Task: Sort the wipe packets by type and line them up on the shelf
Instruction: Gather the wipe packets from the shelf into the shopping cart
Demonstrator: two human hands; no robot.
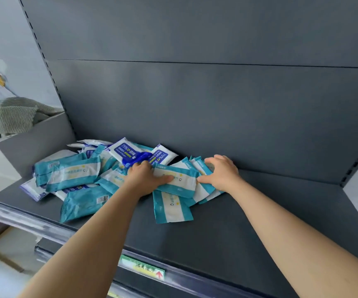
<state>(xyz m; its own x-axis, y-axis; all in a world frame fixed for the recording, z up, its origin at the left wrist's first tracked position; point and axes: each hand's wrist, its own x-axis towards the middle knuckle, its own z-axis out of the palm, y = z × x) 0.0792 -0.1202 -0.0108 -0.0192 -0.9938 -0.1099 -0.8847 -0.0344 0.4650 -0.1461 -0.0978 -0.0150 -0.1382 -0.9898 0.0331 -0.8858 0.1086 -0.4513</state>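
Wipe packets lie in a loose heap on a dark grey shelf (249,211). Several are teal and white (72,172), and blue-and-white "75%" alcohol packets (128,152) lie at the back of the heap. My left hand (145,176) grips the left end of a teal packet (181,179), thumb laid across its face. My right hand (222,172) curls its fingers over the right side of a fanned stack of teal packets (203,191). One more teal packet (170,208) lies flat just in front of that stack.
The shelf's grey back panel (195,104) rises right behind the heap. A price-tag rail with a green and yellow label (142,268) runs along the front edge. A striped cloth (10,117) lies on a ledge at the left. The shelf's right half is bare.
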